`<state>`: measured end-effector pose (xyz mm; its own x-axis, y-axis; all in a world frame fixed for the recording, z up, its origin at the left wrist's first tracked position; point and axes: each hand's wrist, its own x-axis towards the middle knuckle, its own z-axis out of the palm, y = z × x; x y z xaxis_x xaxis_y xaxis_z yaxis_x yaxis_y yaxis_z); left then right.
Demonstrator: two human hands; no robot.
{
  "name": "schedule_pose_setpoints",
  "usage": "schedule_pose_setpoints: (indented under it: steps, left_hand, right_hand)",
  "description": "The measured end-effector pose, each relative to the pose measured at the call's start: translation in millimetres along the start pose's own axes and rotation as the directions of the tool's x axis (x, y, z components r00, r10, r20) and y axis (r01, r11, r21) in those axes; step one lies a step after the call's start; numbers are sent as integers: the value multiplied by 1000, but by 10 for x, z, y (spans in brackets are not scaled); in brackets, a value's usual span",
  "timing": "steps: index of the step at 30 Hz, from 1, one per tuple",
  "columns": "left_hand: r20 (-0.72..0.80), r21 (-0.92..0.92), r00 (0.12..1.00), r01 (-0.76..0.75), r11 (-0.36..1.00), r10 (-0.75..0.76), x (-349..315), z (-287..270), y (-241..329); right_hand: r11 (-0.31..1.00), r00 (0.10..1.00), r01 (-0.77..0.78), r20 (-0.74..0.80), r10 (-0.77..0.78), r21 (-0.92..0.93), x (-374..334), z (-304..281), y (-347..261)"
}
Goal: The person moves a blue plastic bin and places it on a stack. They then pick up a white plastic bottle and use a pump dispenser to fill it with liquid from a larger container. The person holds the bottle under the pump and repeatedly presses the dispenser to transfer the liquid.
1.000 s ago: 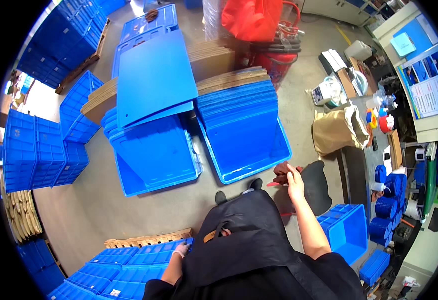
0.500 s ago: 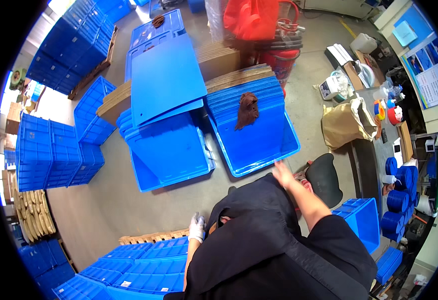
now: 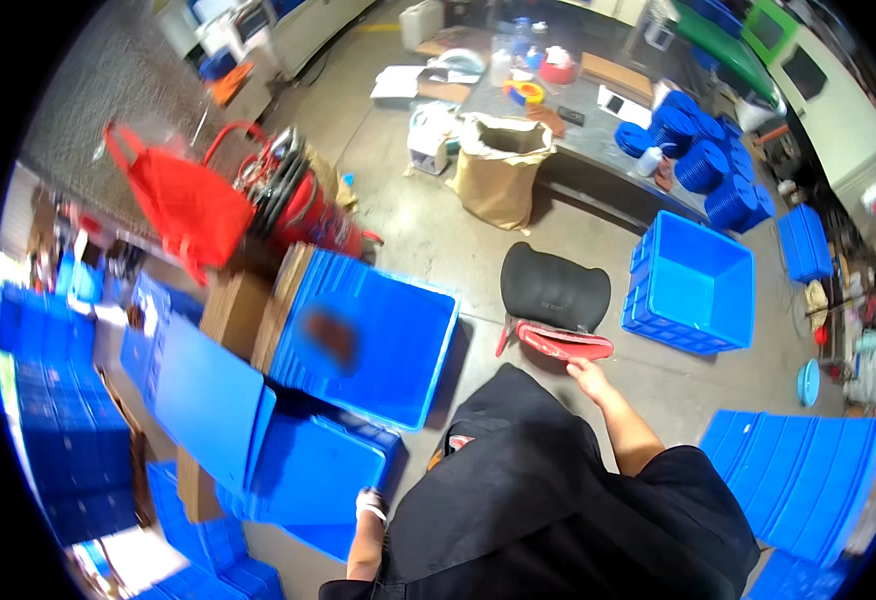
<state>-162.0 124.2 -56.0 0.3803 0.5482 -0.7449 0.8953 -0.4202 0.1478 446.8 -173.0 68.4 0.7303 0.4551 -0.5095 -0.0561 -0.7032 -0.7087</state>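
My right hand [image 3: 588,380], bare, reaches forward with its fingers out at the near edge of a red seat cushion [image 3: 563,340]. Whether the fingertips touch the cushion I cannot tell. The cushion belongs to a chair with a dark padded backrest [image 3: 555,287]. On the other side, my left hand [image 3: 370,503] wears a whitish glove and hangs beside the corner of a blue crate [image 3: 390,465]; its fingers are small and shadowed. Flat blue sheets [image 3: 208,400] lie over that crate. A second blue crate [image 3: 428,385] stands behind it, with a blurred brown cloth [image 3: 330,338] on its stacked blue sheets.
An open blue crate [image 3: 693,280] stands right of the chair. Ahead are a brown paper sack [image 3: 498,175] and a grey workbench [image 3: 598,140] with stacked blue discs [image 3: 703,165]. A red bag [image 3: 183,205] hangs by red extinguishers [image 3: 323,215]. More blue crates [image 3: 798,480] stand at right.
My view has swung right, so the crates now lie to the left and the chair ahead. My right hand has gone from beside the crate's corner to the red cushion.
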Motion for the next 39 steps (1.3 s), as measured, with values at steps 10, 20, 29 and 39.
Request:
schedule_pose_setpoints:
  steps: [10, 20, 29, 39]
  left_hand:
    - [-464, -761, 886, -388, 521, -18, 1457, -3100, 2937]
    - [109, -72, 887, -443, 894, 449, 1693, -2841, 4430]
    - [245, -151, 934, -230, 961, 262, 2602, -4060, 6128]
    - [387, -400, 821, -261, 879, 420, 4907, -4160, 6498]
  right_hand:
    - [966, 957, -208, -174, 233, 152, 480, -593, 968]
    - [666, 714, -184, -367, 596, 723, 493, -745, 1484]
    - [295, 447, -368, -110, 888, 882, -107, 83, 897]
    - [616, 671, -263, -318, 670, 743, 2464, -803, -1201]
